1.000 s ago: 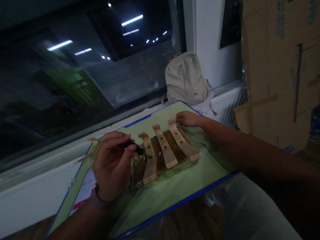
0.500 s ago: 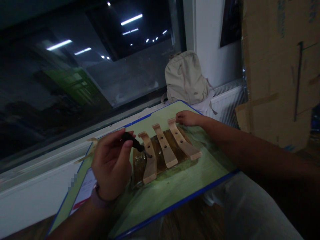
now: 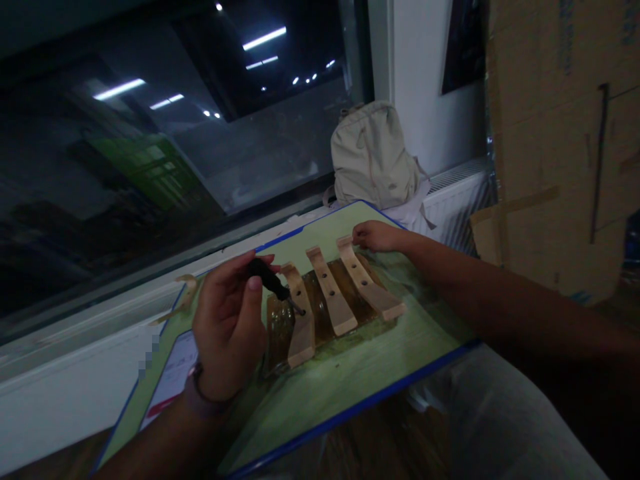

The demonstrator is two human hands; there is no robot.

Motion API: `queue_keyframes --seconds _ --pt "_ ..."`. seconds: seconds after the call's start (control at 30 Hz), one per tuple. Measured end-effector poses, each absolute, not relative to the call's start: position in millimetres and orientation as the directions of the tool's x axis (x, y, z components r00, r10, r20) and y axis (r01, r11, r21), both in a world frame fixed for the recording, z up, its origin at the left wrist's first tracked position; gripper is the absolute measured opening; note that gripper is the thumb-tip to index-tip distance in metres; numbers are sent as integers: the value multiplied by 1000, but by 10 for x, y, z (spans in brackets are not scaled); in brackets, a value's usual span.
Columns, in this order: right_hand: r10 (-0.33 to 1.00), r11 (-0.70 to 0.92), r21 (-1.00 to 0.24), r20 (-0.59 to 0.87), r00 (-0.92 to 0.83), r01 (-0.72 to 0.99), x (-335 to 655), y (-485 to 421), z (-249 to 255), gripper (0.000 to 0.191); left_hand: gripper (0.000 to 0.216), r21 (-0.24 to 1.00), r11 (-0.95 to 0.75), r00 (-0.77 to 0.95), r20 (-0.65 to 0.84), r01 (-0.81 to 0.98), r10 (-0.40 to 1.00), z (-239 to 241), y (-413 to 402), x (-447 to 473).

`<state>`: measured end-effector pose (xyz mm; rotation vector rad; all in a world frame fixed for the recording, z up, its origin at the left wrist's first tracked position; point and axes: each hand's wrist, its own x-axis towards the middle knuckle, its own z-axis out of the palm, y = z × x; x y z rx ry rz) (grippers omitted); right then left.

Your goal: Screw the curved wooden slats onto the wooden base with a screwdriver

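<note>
My left hand (image 3: 233, 320) grips a screwdriver (image 3: 267, 277) by its black handle. The metal shaft slants down to the lower hole of the nearest curved wooden piece (image 3: 303, 333). Two similar wooden pieces, one in the middle (image 3: 339, 313) and one at the right (image 3: 373, 293), lie alongside, each with two dark holes. All three rest across a glossy brown slab (image 3: 280, 327). At the far end of the right-hand piece, my right hand (image 3: 375, 237) is closed with curled fingers, close against the wood; what is in them, if anything, is hidden.
Underneath lies a green board (image 3: 360, 380) with a blue edge. A printed sheet (image 3: 175, 367) and a pale curved piece (image 3: 187, 290) are at its left. A beige backpack (image 3: 375, 157) leans by the window, near a radiator (image 3: 457, 193); cardboard (image 3: 560, 167) stands at right.
My left hand has shifted slightly, with the screwdriver tip staying at the same hole. My right hand and the wooden pieces hold their places.
</note>
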<state>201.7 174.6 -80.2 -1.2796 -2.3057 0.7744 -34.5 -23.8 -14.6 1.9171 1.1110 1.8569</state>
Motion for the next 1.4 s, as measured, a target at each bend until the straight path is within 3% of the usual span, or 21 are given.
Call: queue_keyframes --seconds 0.17,0.27,0.43,0.53,0.67,0.9,1.1,1.23,1.4 --pt "857 425 -639 56 -512 642 2020 1749 -801 24 23 621 -748 -3 770 235 638 -129 -216 -349" --pt "858 423 -638 53 -512 643 2020 1756 -803 24 23 580 -768 -18 801 271 599 -115 -204 -362" --pt "856 428 -632 54 -515 646 2021 1749 -787 23 22 700 -666 -68 700 257 711 -145 -218 -350" --pt "845 441 -631 53 -532 638 2023 1736 -773 22 19 667 -711 -27 733 224 679 -148 -190 -363" --pt "854 397 -670 20 -520 627 2024 1737 -768 22 19 567 -769 -30 810 294 586 -125 -154 -393" --pt "859 363 -702 -3 -512 613 2025 1743 -761 15 22 642 -717 -5 746 271 666 -128 -179 -380" --pt "857 372 -707 12 -516 601 2027 1749 -778 18 20 584 -711 -39 783 392 621 -116 -160 -403" --pt "856 368 -716 10 -518 594 2030 1774 -793 19 37 659 -700 -13 731 276 683 -120 -202 -362" --pt "851 377 -717 19 -525 586 2037 1764 -784 22 19 656 -738 45 742 156 669 -121 -191 -364"
